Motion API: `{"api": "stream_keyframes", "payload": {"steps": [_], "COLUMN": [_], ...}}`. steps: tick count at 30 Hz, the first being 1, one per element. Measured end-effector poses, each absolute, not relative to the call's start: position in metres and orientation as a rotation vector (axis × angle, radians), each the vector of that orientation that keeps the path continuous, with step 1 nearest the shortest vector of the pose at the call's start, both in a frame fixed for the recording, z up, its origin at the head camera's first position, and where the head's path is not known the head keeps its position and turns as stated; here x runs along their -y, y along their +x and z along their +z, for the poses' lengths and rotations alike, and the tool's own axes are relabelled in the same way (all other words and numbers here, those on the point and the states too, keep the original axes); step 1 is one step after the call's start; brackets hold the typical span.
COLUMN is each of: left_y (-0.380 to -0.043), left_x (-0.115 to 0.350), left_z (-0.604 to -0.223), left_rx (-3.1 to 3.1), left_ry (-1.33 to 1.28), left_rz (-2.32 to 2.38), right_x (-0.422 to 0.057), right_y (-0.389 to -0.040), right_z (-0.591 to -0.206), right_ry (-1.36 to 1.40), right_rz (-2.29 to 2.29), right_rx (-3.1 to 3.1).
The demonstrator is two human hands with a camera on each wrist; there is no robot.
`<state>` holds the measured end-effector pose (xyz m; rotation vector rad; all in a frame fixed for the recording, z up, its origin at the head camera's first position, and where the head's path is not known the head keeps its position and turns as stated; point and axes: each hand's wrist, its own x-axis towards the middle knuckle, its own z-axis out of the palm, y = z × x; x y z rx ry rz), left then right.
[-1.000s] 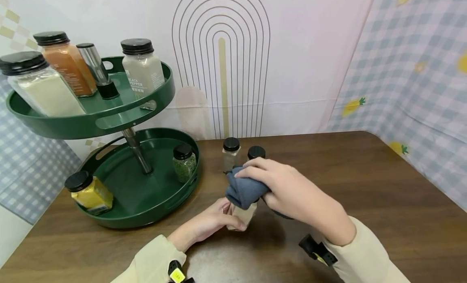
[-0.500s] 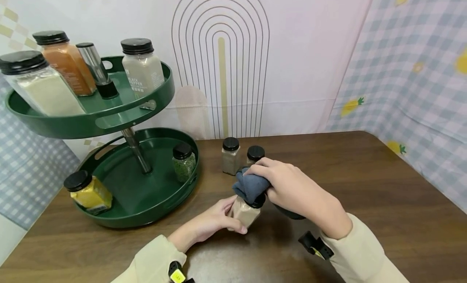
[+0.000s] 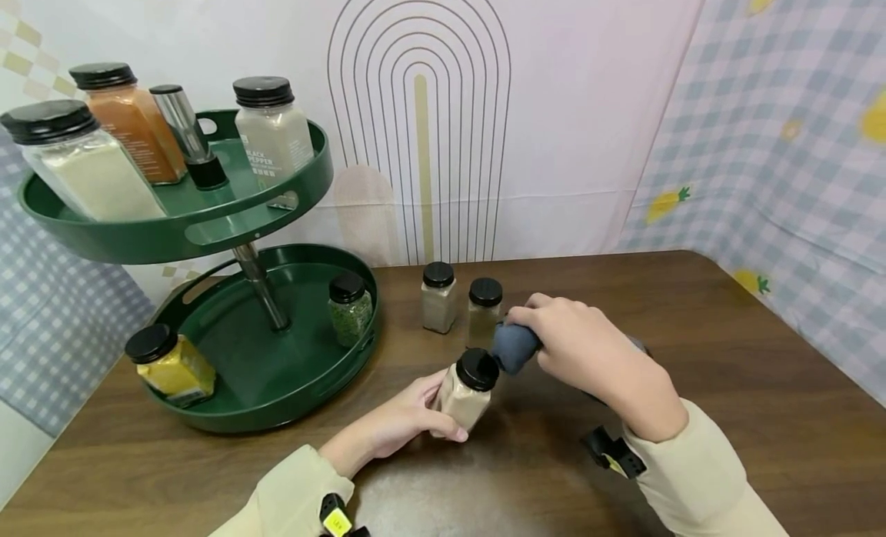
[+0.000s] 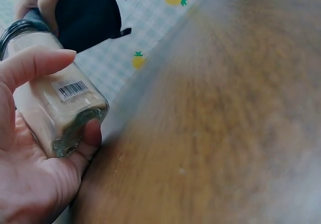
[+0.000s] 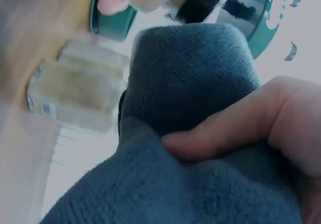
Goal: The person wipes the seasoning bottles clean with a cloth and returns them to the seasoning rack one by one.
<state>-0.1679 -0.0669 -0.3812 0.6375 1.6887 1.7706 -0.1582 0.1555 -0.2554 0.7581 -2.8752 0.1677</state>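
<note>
My left hand grips a small glass spice jar of pale beige powder, tilted so its black lid leans right. In the left wrist view, a barcode label shows on the jar's side near its base. My right hand holds a bunched dark blue-grey cloth just right of the lid. The right wrist view has the thumb pressed on the folded cloth, with the jar's lid close beyond it.
Behind the hands stand two small spice jars, one left and one right. A green two-tier turntable at left bears several jars, including green herbs and yellow powder, plus a steel grinder on top.
My right hand has drawn the cloth off the jar's lid, up and to the right, so the lid is now uncovered. The left hand stays on the jar, which now shows more fully.
</note>
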Motion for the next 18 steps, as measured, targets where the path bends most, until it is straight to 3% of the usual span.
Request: {"api": "stream_keyframes", "payload": {"steps": [4, 11, 18], "left_y": [-0.168, -0.169, -0.171], "left_x": [0.069, 0.071, 0.069], "left_z": [-0.382, -0.381, -0.381], "left_rx": [-1.631, -1.6, -1.573], "left_ry": [0.593, 0.573, 0.542], "left_rz": [1.809, 1.83, 1.829], "right_x": [-0.157, -0.138, -0.138], "right_y": [-0.154, -0.144, -0.145], "right_z": [-0.251, -0.253, -0.256], "right_ry": [0.781, 1.138, 1.106], "right_rz": [0.315, 0.508, 0.412], "right_rx": [2.731, 2.628, 2.657]}}
